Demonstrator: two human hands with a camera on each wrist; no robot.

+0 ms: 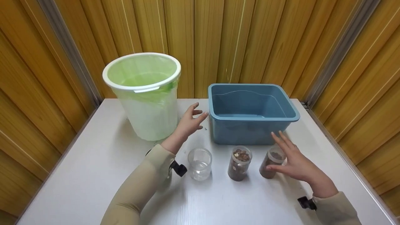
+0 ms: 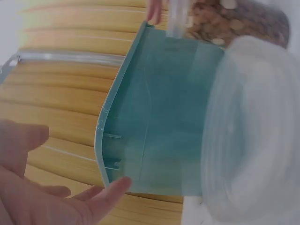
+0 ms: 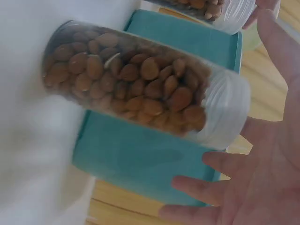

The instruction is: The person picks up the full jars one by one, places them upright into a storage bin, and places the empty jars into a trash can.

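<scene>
Three clear jars stand in a row at the table's front. The left jar (image 1: 200,164) looks empty, the middle jar (image 1: 239,164) holds brown nuts, and the right jar (image 1: 271,162) holds almonds (image 3: 136,84). My right hand (image 1: 292,157) is spread with straight fingers close beside the right jar; in the right wrist view a gap shows between the palm (image 3: 262,187) and the jar. My left hand (image 1: 191,120) hovers open between the white bin (image 1: 142,93) and the blue tub (image 1: 250,112), its fingers (image 2: 108,192) near the tub's corner and holding nothing.
The white bin has a green liner and stands at the back left. The blue tub (image 2: 159,117) sits at the back right and looks empty. The white table (image 1: 78,175) is walled by wood panels on three sides.
</scene>
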